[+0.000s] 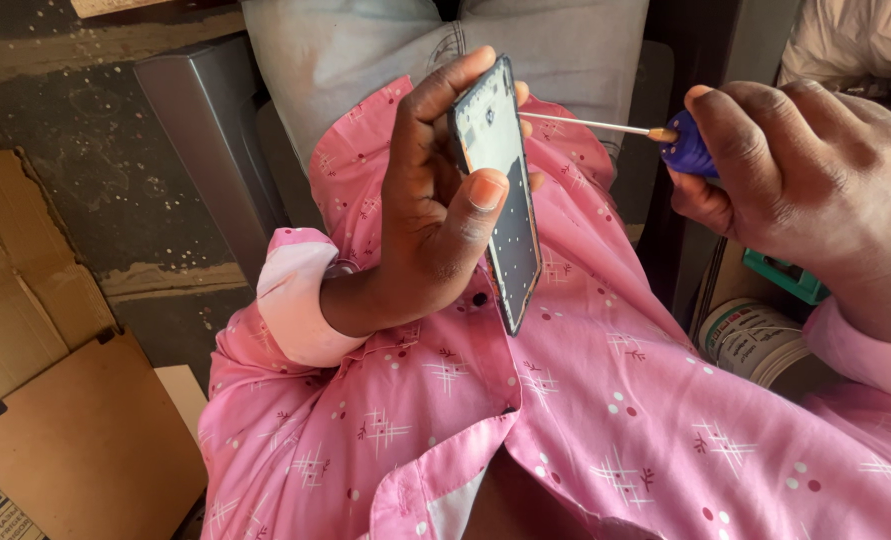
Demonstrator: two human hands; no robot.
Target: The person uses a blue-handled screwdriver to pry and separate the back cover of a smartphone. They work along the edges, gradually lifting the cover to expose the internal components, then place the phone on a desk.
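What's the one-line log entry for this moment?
left hand: holds phone frame upright | right hand: grips screwdriver, tip at frame's top edge

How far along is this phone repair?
Done: the phone is already opened, its bare inner frame showing. In hand: the left hand holds it on edge while the right hand points a screwdriver at its upper end. Left: nothing shows any reassembly; which screws remain is too small to tell.
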